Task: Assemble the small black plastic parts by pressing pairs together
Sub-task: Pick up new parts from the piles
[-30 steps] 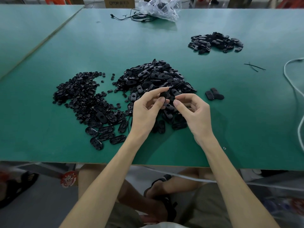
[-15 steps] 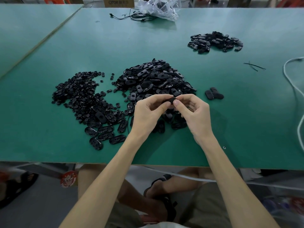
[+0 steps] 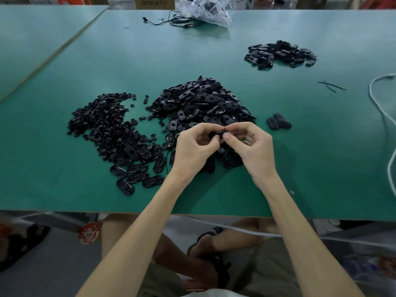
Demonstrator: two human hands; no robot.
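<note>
- Black plastic: the part [image 3: 216, 133] I am watching is a smooth oval shell, held just above the near edge of the middle pile [image 3: 201, 103].
- Left hand [image 3: 192, 148]: thumb and curled fingers pinch the part's left end.
- Right hand [image 3: 255, 146]: thumb and forefinger pinch its right end, and the other fingers are curled.
- Middle pile: glossy oval shells heaped on the matte green table [image 3: 214, 50].
- Left pile [image 3: 100, 121]: smaller round pieces, spread flat.
- Far pile [image 3: 280, 53]: oval pieces, well apart to the right.
- Two ovals [image 3: 278, 123]: touching, just right of the middle pile.
- Clear crinkled bag [image 3: 205, 7]: holds something dark, and I cannot tell what.
</note>
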